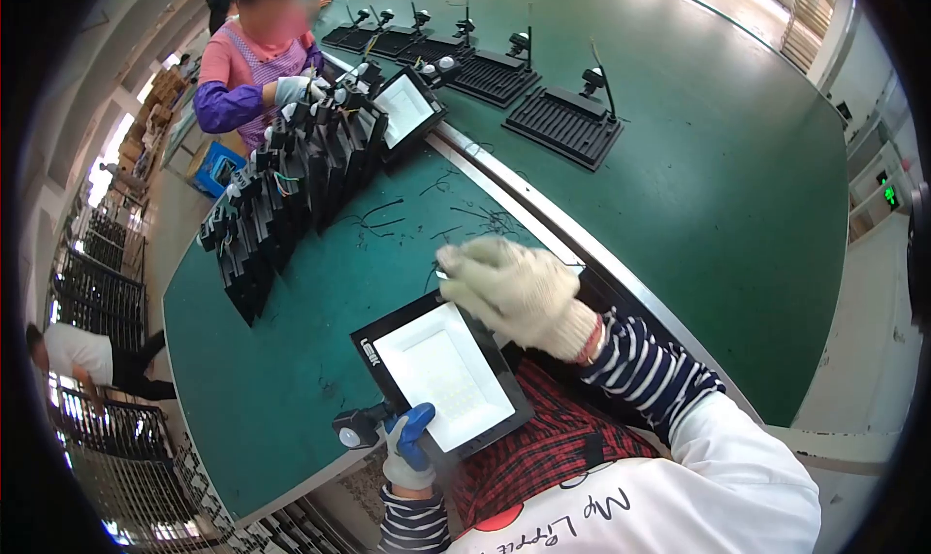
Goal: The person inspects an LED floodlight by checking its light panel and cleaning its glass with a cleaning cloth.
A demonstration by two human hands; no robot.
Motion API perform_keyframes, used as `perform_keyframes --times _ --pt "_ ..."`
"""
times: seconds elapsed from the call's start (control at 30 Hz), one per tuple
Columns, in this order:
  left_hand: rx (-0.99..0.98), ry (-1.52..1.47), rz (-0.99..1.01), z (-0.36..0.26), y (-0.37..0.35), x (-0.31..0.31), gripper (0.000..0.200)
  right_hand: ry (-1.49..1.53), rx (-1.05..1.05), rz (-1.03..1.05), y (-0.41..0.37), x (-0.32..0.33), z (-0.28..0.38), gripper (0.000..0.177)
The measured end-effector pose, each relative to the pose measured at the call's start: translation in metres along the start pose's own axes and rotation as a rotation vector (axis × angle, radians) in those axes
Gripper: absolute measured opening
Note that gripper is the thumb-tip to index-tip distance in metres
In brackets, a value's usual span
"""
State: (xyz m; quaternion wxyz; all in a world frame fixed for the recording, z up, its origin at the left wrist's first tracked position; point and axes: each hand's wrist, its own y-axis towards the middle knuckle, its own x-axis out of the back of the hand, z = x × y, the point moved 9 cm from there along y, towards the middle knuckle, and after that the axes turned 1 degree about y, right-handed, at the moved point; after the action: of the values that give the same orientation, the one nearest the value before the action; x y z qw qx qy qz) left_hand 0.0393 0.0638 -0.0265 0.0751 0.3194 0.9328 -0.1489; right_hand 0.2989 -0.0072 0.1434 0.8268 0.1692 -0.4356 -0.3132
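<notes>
A floodlight (448,372) with a black frame and a bright white panel lies tilted in front of me, against my lap and the table edge. My left hand (411,447), in a glove with blue-coated fingers, grips its lower left edge. Beside that hand a black motion sensor (357,429) with a white dome sticks out from the frame. My right hand (514,292), in a white knitted glove, hovers over the floodlight's upper edge. Its fingers are curled together, slightly blurred; what they hold, if anything, is hidden.
Several floodlights (301,171) stand in a packed row on the green table (291,360). Black cut tie ends (485,216) lie scattered nearby. More floodlights (567,125) lie face down on the conveyor (718,214) beyond a metal rail (582,229). A co-worker (247,69) handles lights across the table.
</notes>
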Motion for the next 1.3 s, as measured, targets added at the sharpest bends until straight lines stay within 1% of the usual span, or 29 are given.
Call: perform_keyframes --times 0.07,0.1,0.13,0.17,0.23,0.33,0.4,0.47,0.57,0.6,0.63,0.67,0.73,0.77,0.83,0.87,0.9,0.97,1.03,1.07,1.1,1.13,1.2,1.23,1.27,1.3 --pt "-0.074 0.065 -0.011 -0.002 -0.005 0.004 0.028 0.25 -0.187 -0.049 0.007 -0.005 -0.03 0.032" --pt "-0.114 0.107 -0.013 -0.005 -0.004 0.005 0.028 0.464 -0.195 -0.082 0.011 -0.016 -0.053 0.033" --pt "-0.153 0.149 -0.016 -0.007 -0.004 0.006 0.028 0.727 -0.471 -0.098 0.006 -0.024 -0.068 0.034" --pt "-0.186 0.202 -0.017 -0.007 -0.004 0.007 0.028 0.789 -0.592 -0.035 0.003 -0.027 -0.072 0.038" --pt "-0.156 0.148 -0.029 -0.002 -0.002 0.008 0.025 0.815 -0.754 0.077 -0.009 -0.025 -0.072 0.057" --pt "-0.102 0.041 -0.045 -0.002 -0.002 0.002 0.022 0.839 -0.505 0.172 -0.015 -0.037 -0.054 0.072" --pt "-0.074 -0.022 -0.034 0.0 -0.002 -0.002 0.022 0.77 -0.444 0.261 -0.018 -0.043 -0.043 0.06" --pt "-0.034 -0.093 -0.023 -0.001 -0.003 -0.006 0.024 0.652 -0.461 0.25 -0.013 -0.04 -0.036 0.043" --pt "0.026 -0.243 -0.054 -0.01 -0.005 -0.016 0.029 0.454 -0.205 -0.117 -0.004 -0.042 -0.044 0.027" --pt "0.028 -0.303 -0.08 -0.01 -0.007 -0.02 0.03 0.14 -0.215 -0.142 -0.002 -0.04 -0.056 0.021" --pt "0.026 -0.362 -0.104 -0.011 -0.007 -0.023 0.032 0.437 -0.578 -0.1 -0.006 -0.04 -0.084 0.026" --pt "-0.017 -0.238 -0.133 -0.015 -0.004 -0.02 0.04 0.736 -0.931 -0.051 -0.017 -0.042 -0.095 0.03" --pt "-0.085 -0.003 -0.221 -0.012 -0.005 -0.011 0.059 0.531 -0.943 0.183 -0.022 -0.024 -0.08 0.042" --pt "-0.144 -0.034 -0.232 -0.006 -0.004 -0.009 0.056 0.443 -0.888 0.236 -0.031 -0.024 -0.077 0.041" --pt "-0.262 -0.094 -0.248 0.001 -0.004 -0.009 0.051 0.257 -0.481 0.101 -0.032 -0.013 -0.051 0.043" --pt "-0.259 -0.173 -0.227 0.006 -0.002 -0.008 0.051 0.328 -0.656 0.118 -0.05 -0.019 -0.06 0.042" --pt "-0.255 -0.253 -0.207 0.007 0.001 -0.011 0.05 0.316 -0.578 0.099 -0.054 -0.018 -0.052 0.041" --pt "-0.195 -0.333 -0.227 0.025 0.01 0.003 0.05 0.298 -0.425 0.053 -0.065 -0.015 -0.037 0.041" --pt "-0.205 -0.378 -0.227 0.041 0.01 0.013 0.051 0.289 -0.421 0.095 -0.074 -0.019 -0.026 0.04" --pt "-0.209 -0.401 -0.225 0.037 0.01 0.009 0.051 0.28 -0.42 0.121 -0.073 -0.016 -0.013 0.039" --pt "-0.195 -0.34 -0.239 0.035 0.005 0.004 0.051 0.226 -0.427 0.195 -0.07 -0.017 -0.003 0.039" --pt "-0.18 -0.28 -0.254 0.016 -0.003 -0.016 0.05 0.178 -0.465 0.249 -0.07 -0.021 -0.001 0.039" --pt "-0.158 -0.272 -0.223 0.008 -0.005 -0.027 0.05 0.083 -0.535 0.36 -0.072 -0.03 -0.001 0.039" --pt "-0.15 -0.325 -0.177 0.014 0.0 -0.025 0.051 0.069 -0.562 0.399 -0.072 -0.032 -0.001 0.04" --pt "-0.142 -0.377 -0.132 0.022 0.005 -0.02 0.051 0.06 -0.553 0.394 -0.068 -0.033 -0.002 0.04" --pt "-0.201 -0.314 -0.144 0.046 0.007 0.007 0.051 0.051 -0.547 0.388 -0.063 -0.035 -0.004 0.04"
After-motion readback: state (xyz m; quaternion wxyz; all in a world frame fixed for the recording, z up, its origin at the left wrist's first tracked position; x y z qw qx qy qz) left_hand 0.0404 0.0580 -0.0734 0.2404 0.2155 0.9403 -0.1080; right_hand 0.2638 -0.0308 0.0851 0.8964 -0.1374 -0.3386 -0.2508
